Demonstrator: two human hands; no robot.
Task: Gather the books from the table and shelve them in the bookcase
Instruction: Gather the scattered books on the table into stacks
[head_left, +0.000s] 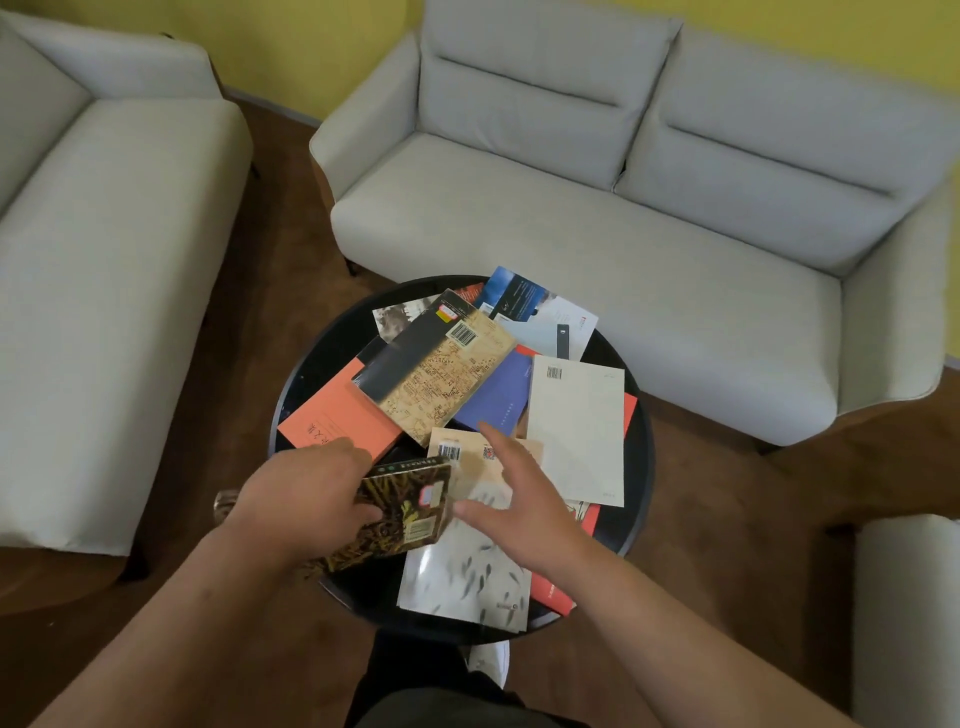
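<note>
Several books lie scattered and overlapping on a round black table (322, 353). My left hand (306, 493) grips a dark book with a gold leaf pattern (400, 514), lifted at the table's near left side. My right hand (514, 493) hovers open, fingers spread, over a white book with small fish on it (467, 577). Farther back lie an orange book (332, 410), a thick book with a map cover and a dark band (436, 374), a purple-blue book (498, 395), a cream book with a barcode (576, 426) and a blue-and-white one (540, 312). No bookcase is in view.
A pale grey two-seat sofa (623, 208) stands behind the table, and another pale seat (104, 234) is at the left. A white piece of furniture (909, 613) shows at the right edge. The floor (249, 291) is dark wood and the wall is yellow.
</note>
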